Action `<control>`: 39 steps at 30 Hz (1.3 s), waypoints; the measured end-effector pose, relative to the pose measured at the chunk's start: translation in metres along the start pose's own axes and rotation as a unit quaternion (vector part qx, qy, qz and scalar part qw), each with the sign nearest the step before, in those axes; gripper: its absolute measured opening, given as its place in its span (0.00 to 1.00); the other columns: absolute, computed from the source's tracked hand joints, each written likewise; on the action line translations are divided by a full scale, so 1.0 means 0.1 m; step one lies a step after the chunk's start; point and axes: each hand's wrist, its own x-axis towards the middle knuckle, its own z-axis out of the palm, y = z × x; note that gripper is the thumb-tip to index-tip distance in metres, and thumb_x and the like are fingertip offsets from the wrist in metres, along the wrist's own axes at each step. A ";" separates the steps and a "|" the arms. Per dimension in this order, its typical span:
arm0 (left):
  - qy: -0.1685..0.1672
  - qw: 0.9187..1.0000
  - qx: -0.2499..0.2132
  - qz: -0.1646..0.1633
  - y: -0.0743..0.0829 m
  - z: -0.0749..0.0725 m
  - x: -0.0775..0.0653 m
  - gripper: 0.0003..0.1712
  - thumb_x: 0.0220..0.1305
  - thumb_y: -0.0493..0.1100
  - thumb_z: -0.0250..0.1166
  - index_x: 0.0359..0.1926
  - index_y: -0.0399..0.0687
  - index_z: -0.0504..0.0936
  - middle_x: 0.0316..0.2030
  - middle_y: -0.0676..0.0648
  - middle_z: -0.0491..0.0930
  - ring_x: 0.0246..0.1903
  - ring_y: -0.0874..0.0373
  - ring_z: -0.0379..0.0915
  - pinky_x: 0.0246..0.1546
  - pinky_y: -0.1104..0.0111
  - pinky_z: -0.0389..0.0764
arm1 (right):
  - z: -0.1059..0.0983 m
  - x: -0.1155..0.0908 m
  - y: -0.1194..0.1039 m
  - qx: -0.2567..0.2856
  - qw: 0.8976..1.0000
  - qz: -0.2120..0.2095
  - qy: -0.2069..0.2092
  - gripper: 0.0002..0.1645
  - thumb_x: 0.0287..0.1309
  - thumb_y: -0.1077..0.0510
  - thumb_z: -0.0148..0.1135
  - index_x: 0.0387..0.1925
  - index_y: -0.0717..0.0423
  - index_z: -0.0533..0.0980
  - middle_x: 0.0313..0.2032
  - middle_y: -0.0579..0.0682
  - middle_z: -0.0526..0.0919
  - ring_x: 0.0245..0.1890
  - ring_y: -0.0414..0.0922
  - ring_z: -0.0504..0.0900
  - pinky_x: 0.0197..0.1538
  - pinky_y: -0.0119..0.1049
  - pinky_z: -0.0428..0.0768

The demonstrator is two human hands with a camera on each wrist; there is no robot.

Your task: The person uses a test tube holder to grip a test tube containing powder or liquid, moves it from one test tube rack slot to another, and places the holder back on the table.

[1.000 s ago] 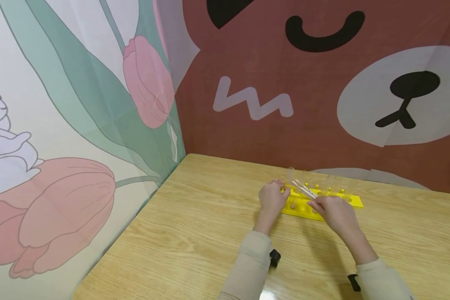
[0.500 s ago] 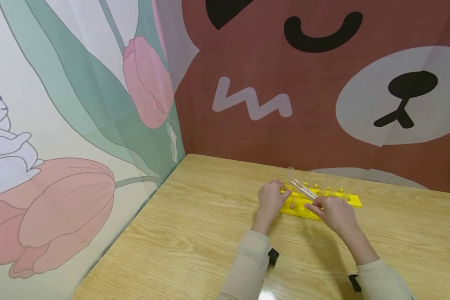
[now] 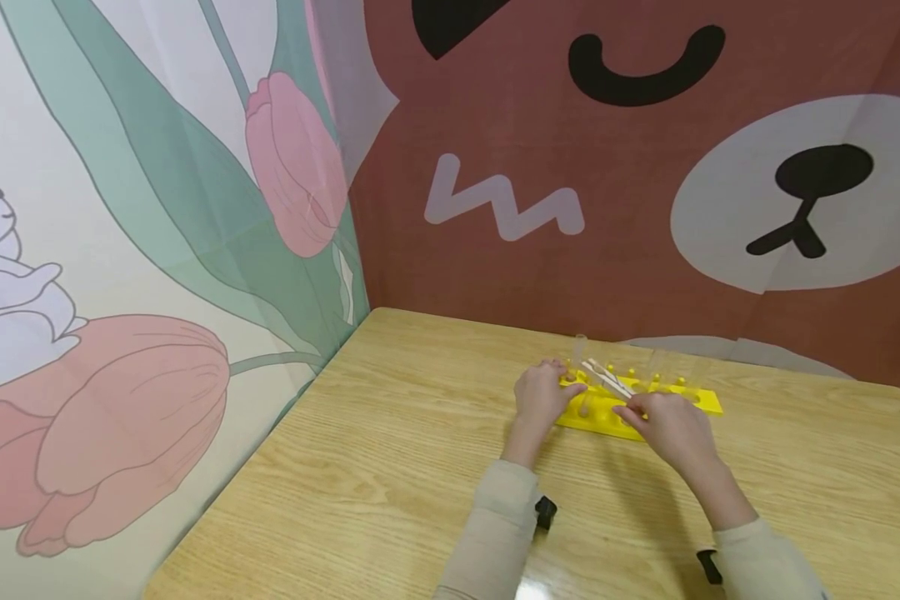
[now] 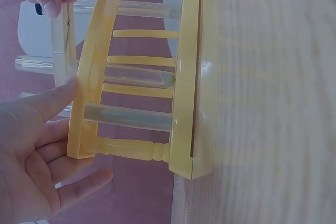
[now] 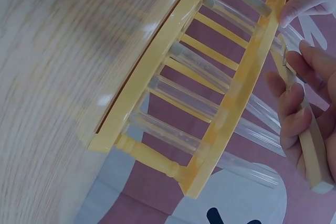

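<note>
A yellow test tube rack (image 3: 600,422) stands on the table, several clear glass test tubes upright in its holes. My left hand (image 3: 540,398) grips the rack's left end, thumb along the top bar and fingers behind it, as the left wrist view shows. With my right hand (image 3: 675,425) I hold a wooden test tube clamp (image 5: 314,153) by its rear part. The clamp's front end points left and overlaps the tops of the leftmost test tubes (image 4: 34,64) just above the rack. A metal spring (image 4: 67,30) shows on the clamp.
The wood-grain table (image 3: 360,467) reaches back to a wall cloth (image 3: 495,275) with a brown cartoon animal. A second cloth (image 3: 172,367) with tulips hangs along the left side. Yellow pegs (image 3: 681,381) rise from the rack's back between the tubes.
The rack and both hands sit very slightly further left in the head view. The grips and the clamp's slant look the same.
</note>
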 end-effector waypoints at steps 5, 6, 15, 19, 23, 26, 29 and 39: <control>0.002 1.000 0.001 -0.001 0.00 0.00 0.00 0.25 0.47 0.66 0.61 0.44 0.61 0.83 0.40 0.59 0.79 0.29 0.64 0.75 0.18 0.79 0.69 | -0.01 0.00 0.00 -0.002 1.000 -0.003 0.005 0.12 0.50 0.54 0.63 0.17 0.54 0.77 0.09 0.42 0.62 0.09 0.39 0.58 0.12 0.31 0.56; 0.004 1.000 0.001 -0.001 0.00 0.00 0.00 0.25 0.47 0.66 0.61 0.44 0.61 0.83 0.40 0.59 0.79 0.29 0.64 0.75 0.18 0.79 0.69 | -0.01 -0.01 0.00 -0.002 1.000 -0.004 0.005 0.12 0.50 0.54 0.63 0.17 0.54 0.77 0.09 0.42 0.62 0.09 0.39 0.58 0.12 0.31 0.56; 0.003 1.000 -0.002 -0.005 0.01 0.00 -0.01 0.25 0.47 0.66 0.61 0.43 0.61 0.83 0.40 0.60 0.79 0.29 0.64 0.75 0.17 0.79 0.68 | -0.04 -0.02 -0.01 -0.002 1.000 -0.004 0.004 0.11 0.50 0.54 0.64 0.17 0.55 0.77 0.10 0.42 0.63 0.10 0.39 0.58 0.13 0.31 0.56; 0.000 1.000 -0.005 -0.008 0.01 0.01 0.00 0.25 0.47 0.66 0.61 0.43 0.61 0.83 0.40 0.60 0.79 0.29 0.64 0.75 0.17 0.79 0.67 | -0.04 -0.02 -0.01 -0.003 1.000 -0.004 0.004 0.12 0.50 0.54 0.64 0.16 0.54 0.76 0.10 0.42 0.63 0.10 0.39 0.57 0.13 0.30 0.56; 0.003 1.000 -0.010 -0.008 0.00 0.01 0.00 0.25 0.47 0.65 0.61 0.43 0.60 0.83 0.41 0.60 0.79 0.29 0.64 0.75 0.16 0.79 0.67 | -0.04 -0.02 -0.01 -0.002 1.000 -0.004 0.003 0.12 0.49 0.55 0.64 0.16 0.54 0.76 0.10 0.42 0.63 0.10 0.39 0.57 0.13 0.31 0.55; 0.008 1.000 -0.009 -0.006 0.00 0.02 0.00 0.25 0.47 0.65 0.61 0.42 0.60 0.83 0.40 0.60 0.79 0.26 0.65 0.74 0.15 0.80 0.66 | -0.04 -0.02 -0.02 -0.003 1.000 -0.005 0.004 0.11 0.49 0.55 0.64 0.17 0.54 0.77 0.10 0.42 0.63 0.10 0.39 0.58 0.13 0.31 0.56; 0.014 1.000 -0.006 -0.001 -0.01 0.02 0.00 0.24 0.46 0.66 0.62 0.41 0.60 0.84 0.37 0.60 0.79 0.21 0.66 0.70 0.14 0.80 0.64 | -0.05 -0.03 -0.02 -0.005 1.000 -0.006 0.005 0.11 0.49 0.54 0.64 0.17 0.55 0.78 0.10 0.42 0.64 0.10 0.39 0.58 0.13 0.31 0.57; 0.016 1.000 -0.002 0.008 -0.02 0.03 0.00 0.23 0.47 0.66 0.62 0.41 0.62 0.84 0.38 0.60 0.80 0.21 0.66 0.71 0.12 0.80 0.61 | -0.07 -0.03 -0.04 -0.005 1.000 -0.003 0.007 0.10 0.49 0.54 0.65 0.19 0.55 0.79 0.10 0.42 0.64 0.09 0.39 0.58 0.12 0.31 0.57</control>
